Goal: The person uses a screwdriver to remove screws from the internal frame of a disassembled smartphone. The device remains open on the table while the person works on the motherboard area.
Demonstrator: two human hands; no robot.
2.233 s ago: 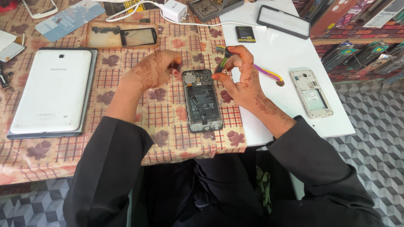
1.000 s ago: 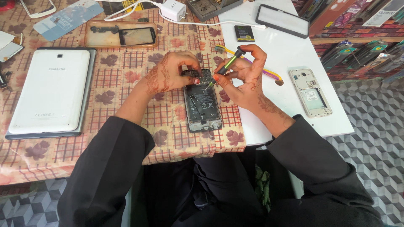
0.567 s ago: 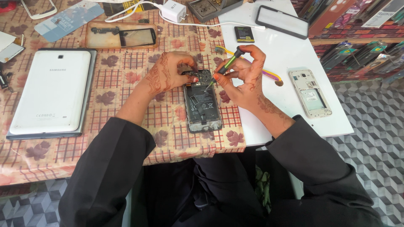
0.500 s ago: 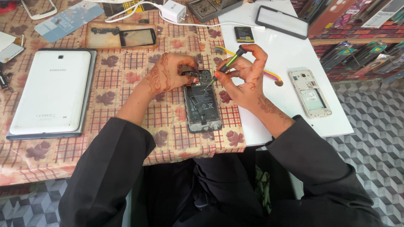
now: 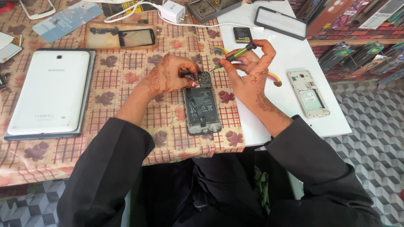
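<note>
An opened phone (image 5: 202,105), its back cover off and its inner parts exposed, is laid lengthwise on the patterned cloth (image 5: 126,84) that covers most of the counter (image 5: 294,122). Its upper left corner is gripped by the left hand (image 5: 170,75), whose fingers are curled over the edge; a small dark part seems to be pinched there, but it is too small to be made out. A green-handled screwdriver (image 5: 233,54) is held in the right hand (image 5: 248,69) between thumb and fingertips, with the other fingers spread loosely; its tip is pointed down at the phone's top right corner, though contact cannot be judged. Part of a yellow and purple tool (image 5: 273,77) is hidden behind the right hand.

A white tablet (image 5: 48,96) is seen face down to the left, well apart from the phone. Above it a brown tray with a dark glass panel (image 5: 122,37) is placed. A bare phone frame (image 5: 309,93) is laid on the white part of the counter to the right. A white charger (image 5: 172,10) and a dark-rimmed screen panel (image 5: 280,22) are set near the far edge, where several things are cut off by the picture's border.
</note>
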